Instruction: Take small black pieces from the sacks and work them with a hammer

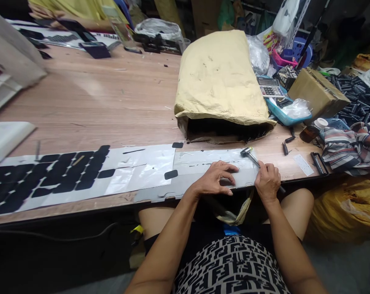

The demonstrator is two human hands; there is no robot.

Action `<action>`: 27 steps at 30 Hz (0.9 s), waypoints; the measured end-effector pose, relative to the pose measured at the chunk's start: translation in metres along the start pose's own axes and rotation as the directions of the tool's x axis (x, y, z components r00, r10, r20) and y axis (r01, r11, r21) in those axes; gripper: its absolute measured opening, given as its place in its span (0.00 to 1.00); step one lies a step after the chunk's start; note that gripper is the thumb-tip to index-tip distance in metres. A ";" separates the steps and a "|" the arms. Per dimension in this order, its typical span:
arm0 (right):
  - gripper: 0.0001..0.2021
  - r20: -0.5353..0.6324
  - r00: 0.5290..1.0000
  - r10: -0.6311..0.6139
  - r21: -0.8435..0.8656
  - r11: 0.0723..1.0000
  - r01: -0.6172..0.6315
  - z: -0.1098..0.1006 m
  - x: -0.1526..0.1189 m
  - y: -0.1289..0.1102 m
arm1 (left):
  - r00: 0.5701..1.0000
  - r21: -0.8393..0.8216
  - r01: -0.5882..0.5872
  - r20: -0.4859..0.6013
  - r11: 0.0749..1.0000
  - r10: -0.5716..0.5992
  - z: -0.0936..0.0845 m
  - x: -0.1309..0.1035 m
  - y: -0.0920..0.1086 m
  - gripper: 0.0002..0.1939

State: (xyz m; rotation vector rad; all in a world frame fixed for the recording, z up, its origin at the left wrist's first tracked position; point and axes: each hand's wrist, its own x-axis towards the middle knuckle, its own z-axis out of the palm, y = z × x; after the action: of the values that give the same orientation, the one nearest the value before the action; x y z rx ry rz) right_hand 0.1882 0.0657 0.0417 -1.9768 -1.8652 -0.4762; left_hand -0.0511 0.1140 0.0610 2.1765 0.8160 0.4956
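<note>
My right hand [267, 181] is wrapped round the handle of a small hammer [247, 152]. Its metal head rests on or just above the clear-covered strip [200, 165] along the table's front edge; which of the two I cannot tell. To the left of it, my left hand [217, 178] hovers at the same strip with fingers curved and apart, and nothing shows in its grasp. Further left lies a white sheet [136, 173] bearing rows of black rounded pieces [62, 173]. Two loose black pieces, one of them a rounded piece [171, 174], lie near the sheet's right end.
Behind my hands a large yellowish paper sack [218, 77] lies with its dark mouth toward me. At the right are a calculator [269, 87], a blue basket [284, 114], a cardboard box [318, 96] and a capped bottle [312, 130]. Another person's hands [47, 16] show at the far left.
</note>
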 end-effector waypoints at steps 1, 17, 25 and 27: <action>0.19 0.006 1.000 0.003 0.005 1.000 -0.003 0.000 0.000 0.000 | 1.000 -0.003 0.007 -0.005 1.000 -0.007 0.001 0.000 0.000 0.11; 0.18 -0.045 0.999 -0.013 -0.026 1.000 0.012 0.006 -0.001 0.001 | 0.674 -0.069 0.491 -0.601 0.868 -0.429 -0.057 0.090 -0.061 0.12; 0.18 -0.011 1.000 -0.017 -0.012 1.000 0.017 0.005 0.000 0.002 | 0.715 0.209 0.531 -0.630 0.821 -0.302 -0.049 0.120 -0.093 0.17; 0.18 -0.009 1.000 -0.017 -0.009 1.000 0.017 0.005 0.000 0.002 | 0.712 0.216 0.547 -0.627 0.809 -0.314 -0.048 0.116 -0.091 0.18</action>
State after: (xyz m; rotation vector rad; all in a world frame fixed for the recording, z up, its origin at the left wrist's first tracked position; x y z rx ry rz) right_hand 0.1905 0.0677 0.0374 -1.9625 -1.8793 -0.4978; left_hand -0.0307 0.2652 0.0335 2.0688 1.8636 0.8000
